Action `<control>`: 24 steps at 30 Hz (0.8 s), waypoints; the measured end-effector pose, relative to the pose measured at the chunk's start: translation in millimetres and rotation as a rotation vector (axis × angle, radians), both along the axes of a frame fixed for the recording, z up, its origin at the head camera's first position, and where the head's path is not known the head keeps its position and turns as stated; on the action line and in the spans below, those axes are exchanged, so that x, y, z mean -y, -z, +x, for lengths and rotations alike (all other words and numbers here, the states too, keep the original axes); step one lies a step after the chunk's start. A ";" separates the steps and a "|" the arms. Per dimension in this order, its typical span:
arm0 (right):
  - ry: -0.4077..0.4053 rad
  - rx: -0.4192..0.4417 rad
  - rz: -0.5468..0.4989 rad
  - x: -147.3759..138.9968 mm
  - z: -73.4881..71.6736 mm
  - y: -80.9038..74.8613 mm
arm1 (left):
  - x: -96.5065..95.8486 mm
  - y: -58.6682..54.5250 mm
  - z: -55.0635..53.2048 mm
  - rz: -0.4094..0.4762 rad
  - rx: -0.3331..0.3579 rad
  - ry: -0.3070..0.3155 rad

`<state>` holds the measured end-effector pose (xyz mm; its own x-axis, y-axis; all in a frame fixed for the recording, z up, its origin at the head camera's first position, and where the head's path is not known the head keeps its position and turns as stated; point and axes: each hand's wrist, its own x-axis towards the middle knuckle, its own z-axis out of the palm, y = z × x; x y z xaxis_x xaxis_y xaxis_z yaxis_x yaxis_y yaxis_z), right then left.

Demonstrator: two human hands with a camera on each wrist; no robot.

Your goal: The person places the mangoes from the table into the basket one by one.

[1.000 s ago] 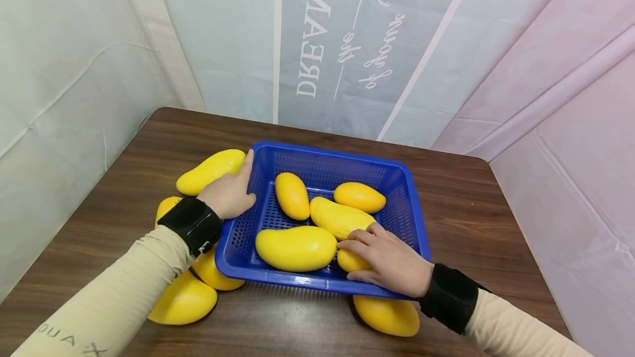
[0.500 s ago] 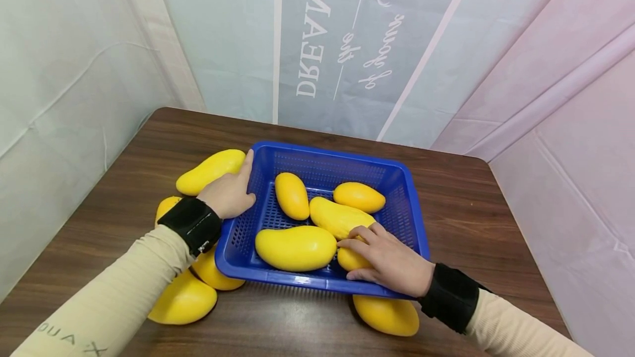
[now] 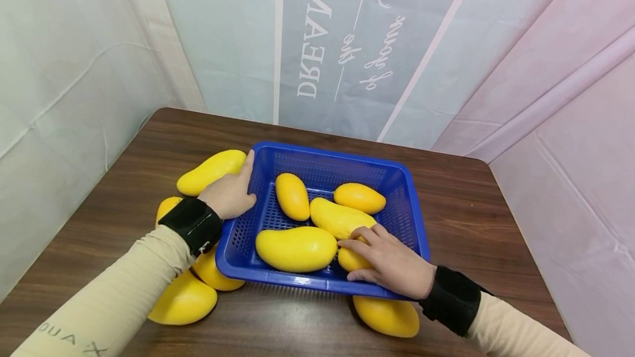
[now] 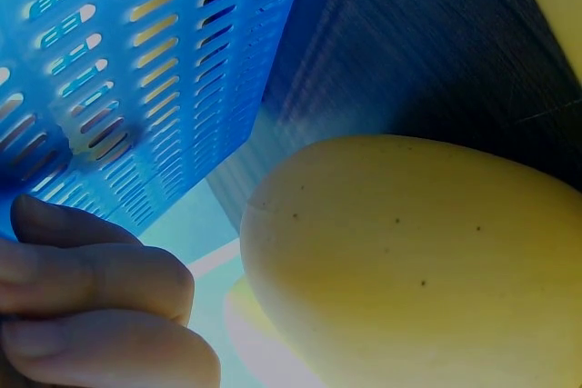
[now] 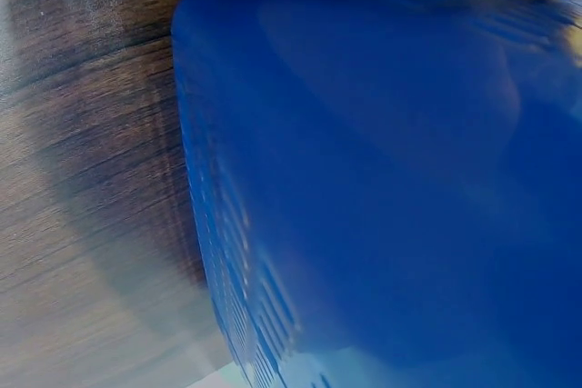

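Observation:
A blue plastic basket (image 3: 317, 279) with slotted walls holds several yellow mangoes, one large mango (image 3: 296, 249) lying along its near side. My left hand (image 3: 229, 194) grips the basket's left rim, index finger along the rim and thumb on the inner side. In the left wrist view its other fingers (image 4: 100, 279) curl against the outer wall. Inside the near right corner, my right hand (image 3: 392, 260) holds a small mango (image 3: 351, 259), partly hidden under the fingers. The right wrist view shows mostly the basket's blue wall (image 5: 382, 179); the right hand is not visible there.
Outside the basket, a long mango (image 3: 210, 172) lies at its far left. Several more, including one mango (image 3: 184, 299), sit near my left forearm. Another mango (image 3: 387, 315) lies before the near right corner. The brown wooden table (image 3: 471, 208) meets fabric-covered walls behind.

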<state>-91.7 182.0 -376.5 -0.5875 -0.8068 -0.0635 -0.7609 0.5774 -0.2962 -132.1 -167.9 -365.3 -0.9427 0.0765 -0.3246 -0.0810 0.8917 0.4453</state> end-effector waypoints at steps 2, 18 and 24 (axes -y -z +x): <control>-0.009 -0.018 -0.006 -0.4 0.1 0.3 | -0.3 -0.4 -0.1 -0.002 -0.004 0.004; -0.041 -0.113 -0.026 -4.9 1.4 2.6 | -0.2 -0.7 0.4 -0.010 -0.018 0.012; -0.025 -0.104 -0.015 -6.8 2.4 0.3 | 0.3 -0.2 0.6 -0.005 -0.015 0.013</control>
